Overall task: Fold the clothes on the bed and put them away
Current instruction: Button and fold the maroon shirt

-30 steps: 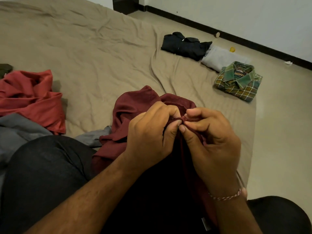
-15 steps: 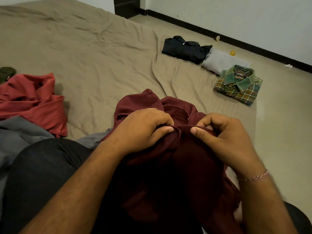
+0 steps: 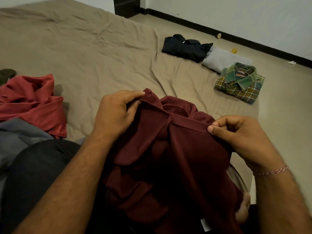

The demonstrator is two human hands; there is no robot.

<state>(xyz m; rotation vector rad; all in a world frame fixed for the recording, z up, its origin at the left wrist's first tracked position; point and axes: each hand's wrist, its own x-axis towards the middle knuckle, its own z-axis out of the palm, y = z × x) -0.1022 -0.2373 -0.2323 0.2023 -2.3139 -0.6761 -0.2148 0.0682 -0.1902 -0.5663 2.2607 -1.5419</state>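
A maroon shirt [image 3: 170, 159] lies bunched over my lap at the bed's near edge. My left hand [image 3: 116, 114] grips its top edge on the left, fingers curled round the cloth. My right hand [image 3: 239, 135] pinches the same edge further right between thumb and fingers, so the hem runs taut between them. A red shirt [image 3: 32, 102] lies crumpled at the left, with a grey garment [image 3: 18, 132] below it. Three folded pieces sit at the far right of the bed: a black shirt [image 3: 184, 48], a light grey garment [image 3: 222, 59] and a green plaid shirt [image 3: 241, 83].
The tan bed sheet [image 3: 81, 53] stretches wide and wrinkled ahead. A dark green item [image 3: 6, 75] peeks in at the left edge. On the floor by the black skirting lie a small round object [image 3: 219, 35], a yellow object [image 3: 234, 50] and a white scrap [image 3: 292, 62].
My hands, pinched close together on the maroon shirt a second ago, have moved apart along its edge, spreading it out. The camera has tilted slightly downward.
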